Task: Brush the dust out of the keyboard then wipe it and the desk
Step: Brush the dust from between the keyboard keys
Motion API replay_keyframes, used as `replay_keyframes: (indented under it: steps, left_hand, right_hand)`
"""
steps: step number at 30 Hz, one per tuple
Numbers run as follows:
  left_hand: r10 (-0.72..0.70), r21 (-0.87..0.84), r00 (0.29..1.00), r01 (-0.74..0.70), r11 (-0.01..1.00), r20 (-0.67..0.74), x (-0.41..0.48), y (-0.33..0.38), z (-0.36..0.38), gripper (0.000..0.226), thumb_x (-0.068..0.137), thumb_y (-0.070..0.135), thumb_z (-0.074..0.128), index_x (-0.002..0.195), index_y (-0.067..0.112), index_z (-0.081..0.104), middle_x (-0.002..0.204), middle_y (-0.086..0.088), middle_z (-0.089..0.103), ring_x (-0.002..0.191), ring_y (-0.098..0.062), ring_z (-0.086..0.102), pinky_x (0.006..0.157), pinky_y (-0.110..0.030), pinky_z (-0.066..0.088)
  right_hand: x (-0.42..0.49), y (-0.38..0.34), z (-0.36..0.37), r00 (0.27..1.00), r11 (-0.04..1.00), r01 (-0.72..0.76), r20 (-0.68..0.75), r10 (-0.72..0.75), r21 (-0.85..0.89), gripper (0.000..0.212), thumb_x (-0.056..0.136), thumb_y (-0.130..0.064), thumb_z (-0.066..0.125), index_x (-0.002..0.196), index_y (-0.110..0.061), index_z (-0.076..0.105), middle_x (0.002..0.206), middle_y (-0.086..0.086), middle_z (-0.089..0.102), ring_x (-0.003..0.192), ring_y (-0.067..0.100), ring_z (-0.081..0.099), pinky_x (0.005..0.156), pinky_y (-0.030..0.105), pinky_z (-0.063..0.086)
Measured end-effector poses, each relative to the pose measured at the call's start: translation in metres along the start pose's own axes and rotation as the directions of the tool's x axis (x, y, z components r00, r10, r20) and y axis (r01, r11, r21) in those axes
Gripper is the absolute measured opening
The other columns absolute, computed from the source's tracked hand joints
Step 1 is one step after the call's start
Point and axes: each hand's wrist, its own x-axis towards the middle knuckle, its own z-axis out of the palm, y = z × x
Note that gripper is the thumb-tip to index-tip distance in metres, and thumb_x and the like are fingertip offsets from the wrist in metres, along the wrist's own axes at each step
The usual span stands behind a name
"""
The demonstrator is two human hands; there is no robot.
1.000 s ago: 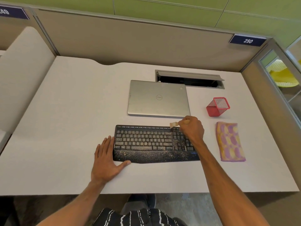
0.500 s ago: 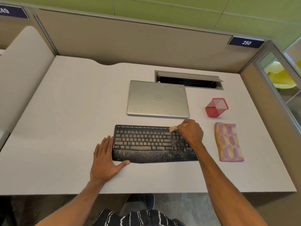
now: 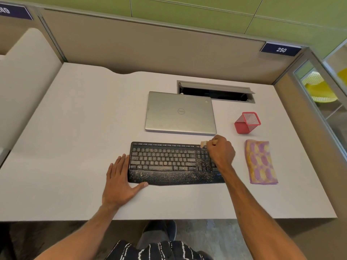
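Closest to the camera you just get a black-and-white striped garment [image 3: 155, 250] and a dark shoe [image 3: 159, 229] on the floor under the counter [image 3: 75, 147].

The left hand [image 3: 120, 179] lies flat on the counter at the left end of the keyboard [image 3: 169, 164]. Its fingers are straight and close together alongside the keyboard's left edge, and the thumb is spread out along the front edge at the corner.

The keyboard is black and sits square in front of the person. It's pretty grubby, with pale specks all over the palm rest and the keys, thickest toward the right.

The right hand [image 3: 221, 152] is over the number pad end, fingers curled round a small brush [image 3: 203, 143]. Only the pale tip and a bit of wooden handle poke out of the hand, and the tip is right at the keyboard's far right edge. I can't tell if the bristles actually touch the keys.

Just right of that hand, apart from the keyboard, a yellow and purple cloth [image 3: 261, 162] lies flat on the counter.

Further back there's a red mesh pen cup [image 3: 247, 122] beyond the cloth, and a closed silver laptop [image 3: 180, 113] just behind the keyboard. Behind the laptop is an open cable hatch [image 3: 216, 92] in the counter, then the beige partition [image 3: 150, 49] with a "250" label [image 3: 281, 50] at its right corner.
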Motion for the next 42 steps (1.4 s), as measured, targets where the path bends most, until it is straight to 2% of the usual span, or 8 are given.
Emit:
replay_keyframes:
  steps: [9,13,16,22,26,29,33,42]
  left_hand:
    - [0.0,-0.006,1.0,0.0,1.0,-0.009,-0.001,0.001,0.0,0.13,0.082,0.099,0.055,0.175,0.015,0.02,0.182,-0.005,0.021,0.17,-0.022,0.012,0.137,-0.056,0.015]
    - [-0.004,-0.007,1.0,0.003,1.0,-0.005,-0.001,0.001,0.0,0.13,0.081,0.099,0.055,0.175,0.016,0.019,0.182,-0.005,0.02,0.171,-0.022,0.011,0.137,-0.056,0.015]
    - [-0.002,-0.009,1.0,0.002,1.0,-0.003,-0.001,0.0,0.0,0.13,0.081,0.099,0.056,0.175,0.016,0.018,0.183,-0.005,0.019,0.171,-0.021,0.01,0.137,-0.056,0.014]
    - [0.0,-0.012,1.0,0.0,1.0,-0.009,-0.001,0.001,0.0,0.131,0.081,0.099,0.055,0.175,0.016,0.019,0.183,-0.004,0.019,0.171,-0.021,0.01,0.137,-0.055,0.014]
    - [-0.001,-0.013,1.0,0.001,1.0,-0.004,-0.001,0.001,0.0,0.131,0.081,0.099,0.055,0.175,0.016,0.018,0.183,-0.004,0.018,0.171,-0.021,0.009,0.137,-0.055,0.014]
    - [0.0,-0.015,1.0,0.0,1.0,-0.002,-0.001,0.001,0.0,0.131,0.081,0.099,0.056,0.175,0.016,0.017,0.183,-0.004,0.018,0.171,-0.021,0.009,0.137,-0.055,0.014]
    - [-0.007,-0.023,1.0,0.007,1.0,-0.01,0.0,0.001,0.001,0.131,0.081,0.098,0.057,0.175,0.016,0.018,0.183,-0.003,0.019,0.171,-0.02,0.009,0.137,-0.055,0.014]
    - [-0.014,-0.021,1.0,0.014,1.0,0.001,0.0,0.001,0.001,0.131,0.081,0.098,0.058,0.175,0.017,0.018,0.183,-0.002,0.017,0.171,-0.018,0.007,0.138,-0.053,0.01]
  right_hand:
    - [-0.008,-0.016,0.011,0.958,0.98,0.08,0.257,-0.126,0.182,0.011,0.097,-0.037,0.067,0.096,-0.029,0.075,0.067,-0.014,0.074,0.054,-0.004,0.063,0.058,0.025,0.05]
    - [-0.009,-0.02,0.013,0.995,0.996,-0.058,0.09,0.051,0.068,0.015,0.094,-0.033,0.069,0.104,-0.023,0.075,0.075,-0.008,0.075,0.066,0.009,0.065,0.057,0.024,0.04]
    - [-0.01,-0.026,0.012,0.999,0.995,-0.051,0.01,0.05,0.082,0.014,0.095,-0.032,0.067,0.102,-0.021,0.074,0.086,-0.002,0.075,0.072,0.017,0.062,0.064,0.027,0.041]
    - [-0.009,-0.042,0.024,0.975,0.988,0.107,0.185,-0.127,0.113,0.013,0.098,-0.036,0.067,0.102,-0.026,0.075,0.074,-0.014,0.073,0.062,0.002,0.067,0.055,0.022,0.05]
    - [-0.007,-0.041,0.025,0.993,0.995,0.098,0.07,-0.1,0.035,0.013,0.098,-0.032,0.067,0.103,-0.022,0.073,0.08,-0.008,0.074,0.065,0.01,0.065,0.054,0.021,0.047]
    - [-0.001,-0.037,0.026,0.984,0.993,0.097,0.143,-0.106,0.069,0.014,0.095,-0.036,0.069,0.099,-0.024,0.074,0.077,-0.011,0.073,0.067,0.01,0.069,0.065,0.033,0.061]
    - [0.005,-0.031,0.018,0.988,0.997,0.065,0.135,-0.068,0.028,0.015,0.086,-0.038,0.073,0.087,-0.023,0.074,0.068,-0.01,0.069,0.064,0.012,0.067,0.061,0.027,0.053]
    - [0.014,0.0,0.008,0.997,0.994,-0.071,0.045,0.068,0.078,0.017,0.091,-0.034,0.068,0.102,-0.023,0.074,0.088,-0.001,0.076,0.076,0.022,0.068,0.07,0.031,0.052]
